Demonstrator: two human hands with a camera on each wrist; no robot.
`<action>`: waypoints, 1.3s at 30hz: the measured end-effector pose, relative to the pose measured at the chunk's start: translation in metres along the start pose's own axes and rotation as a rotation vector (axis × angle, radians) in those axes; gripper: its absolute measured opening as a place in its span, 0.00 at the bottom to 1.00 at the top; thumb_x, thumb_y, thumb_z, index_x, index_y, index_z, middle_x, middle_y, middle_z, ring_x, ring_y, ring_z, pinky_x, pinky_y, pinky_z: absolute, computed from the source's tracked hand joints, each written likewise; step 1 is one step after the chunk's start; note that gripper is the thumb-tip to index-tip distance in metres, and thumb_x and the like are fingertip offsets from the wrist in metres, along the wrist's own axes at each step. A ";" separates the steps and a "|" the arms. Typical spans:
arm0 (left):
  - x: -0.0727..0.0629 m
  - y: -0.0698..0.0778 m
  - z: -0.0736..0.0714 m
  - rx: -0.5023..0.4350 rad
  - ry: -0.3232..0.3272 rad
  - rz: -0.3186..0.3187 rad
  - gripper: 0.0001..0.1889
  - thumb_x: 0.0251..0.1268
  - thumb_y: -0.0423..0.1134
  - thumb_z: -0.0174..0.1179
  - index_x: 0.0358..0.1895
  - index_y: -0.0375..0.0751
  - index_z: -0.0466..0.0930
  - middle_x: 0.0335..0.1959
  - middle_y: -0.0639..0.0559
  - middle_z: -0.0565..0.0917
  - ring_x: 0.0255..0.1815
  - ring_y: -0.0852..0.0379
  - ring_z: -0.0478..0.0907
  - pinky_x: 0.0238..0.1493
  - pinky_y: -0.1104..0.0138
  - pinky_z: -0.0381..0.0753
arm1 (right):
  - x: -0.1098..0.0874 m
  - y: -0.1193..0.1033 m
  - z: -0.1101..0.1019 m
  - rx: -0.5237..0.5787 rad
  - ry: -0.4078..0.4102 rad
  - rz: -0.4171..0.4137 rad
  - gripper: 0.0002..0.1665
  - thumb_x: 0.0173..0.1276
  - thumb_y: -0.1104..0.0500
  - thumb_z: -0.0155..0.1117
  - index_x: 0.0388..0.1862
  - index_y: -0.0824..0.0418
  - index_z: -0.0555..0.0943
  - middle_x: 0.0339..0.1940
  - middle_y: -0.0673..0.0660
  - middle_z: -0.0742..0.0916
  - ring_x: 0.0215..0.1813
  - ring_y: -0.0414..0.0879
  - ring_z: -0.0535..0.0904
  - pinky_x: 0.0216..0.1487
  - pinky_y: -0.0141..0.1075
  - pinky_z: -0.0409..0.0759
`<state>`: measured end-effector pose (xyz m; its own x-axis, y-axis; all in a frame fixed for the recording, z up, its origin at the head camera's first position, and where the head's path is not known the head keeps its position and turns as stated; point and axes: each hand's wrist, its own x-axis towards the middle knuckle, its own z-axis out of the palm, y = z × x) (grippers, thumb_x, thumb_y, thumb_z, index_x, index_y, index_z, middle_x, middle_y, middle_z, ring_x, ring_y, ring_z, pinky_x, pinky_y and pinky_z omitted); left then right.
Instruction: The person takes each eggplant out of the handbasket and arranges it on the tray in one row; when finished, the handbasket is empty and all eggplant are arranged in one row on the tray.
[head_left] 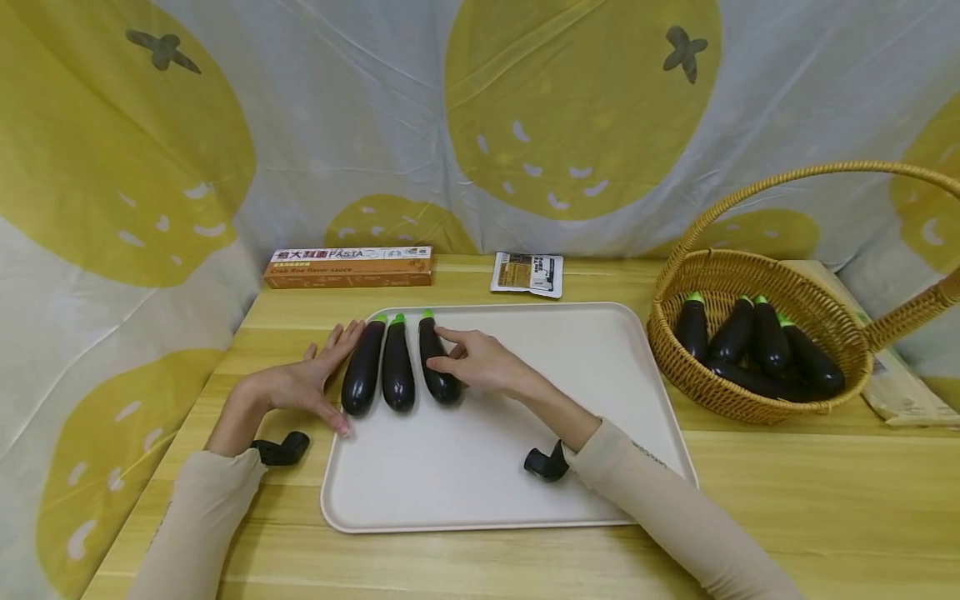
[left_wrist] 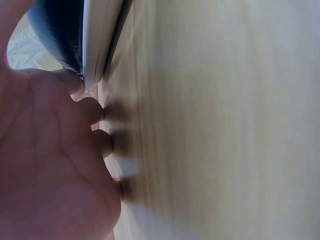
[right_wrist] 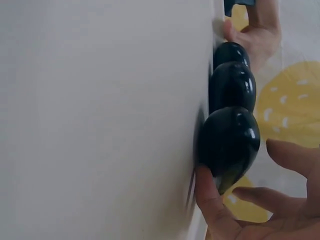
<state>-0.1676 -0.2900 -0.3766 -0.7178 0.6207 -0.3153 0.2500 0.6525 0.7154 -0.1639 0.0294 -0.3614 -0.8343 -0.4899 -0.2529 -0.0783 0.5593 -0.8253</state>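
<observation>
Three dark purple eggplants lie side by side at the tray's left end: a left one (head_left: 363, 371), a middle one (head_left: 398, 367) and a right one (head_left: 437, 362), green stem ends away from me. My left hand (head_left: 303, 383) spreads beside the left eggplant, its thumb over the tray rim. The left wrist view shows several fingertips against the tabletop. My right hand (head_left: 480, 358) is at the right eggplant. In the right wrist view one finger (right_wrist: 212, 200) touches this eggplant (right_wrist: 230, 142) low on its side, while other fingers spread loosely above it.
The pale tray (head_left: 480, 483) sits on a wooden table (head_left: 795, 492). At right stands a wicker basket (head_left: 757, 410) with a tall handle, holding several eggplants. A pasta box (head_left: 348, 271), a small packet (head_left: 527, 273) and a flat bag (head_left: 911, 387) lie at the back.
</observation>
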 end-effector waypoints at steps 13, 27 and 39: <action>0.000 -0.001 -0.001 -0.004 -0.005 0.006 0.80 0.39 0.45 0.85 0.84 0.44 0.23 0.83 0.38 0.17 0.80 0.32 0.08 0.72 0.29 0.12 | -0.063 0.012 -0.069 -0.083 -0.002 -0.066 0.39 0.78 0.41 0.58 0.83 0.46 0.62 0.73 0.60 0.79 0.72 0.52 0.76 0.69 0.50 0.77; 0.001 -0.002 0.001 -0.015 -0.004 0.015 0.80 0.39 0.44 0.85 0.84 0.44 0.23 0.83 0.38 0.17 0.80 0.32 0.08 0.71 0.29 0.11 | -0.186 0.058 -0.167 -0.248 0.156 -0.013 0.33 0.83 0.43 0.52 0.83 0.45 0.62 0.73 0.57 0.78 0.71 0.54 0.76 0.66 0.51 0.78; 0.001 -0.002 0.000 -0.028 -0.006 0.019 0.80 0.39 0.44 0.86 0.84 0.43 0.24 0.83 0.37 0.17 0.80 0.31 0.07 0.71 0.28 0.11 | -0.225 0.135 -0.240 -0.327 0.306 0.311 0.45 0.84 0.38 0.43 0.86 0.63 0.46 0.76 0.83 0.63 0.72 0.81 0.62 0.61 0.74 0.68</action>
<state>-0.1684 -0.2906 -0.3782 -0.7095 0.6353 -0.3049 0.2451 0.6281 0.7385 -0.1178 0.3758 -0.2949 -0.9622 -0.0780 -0.2610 0.0728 0.8495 -0.5225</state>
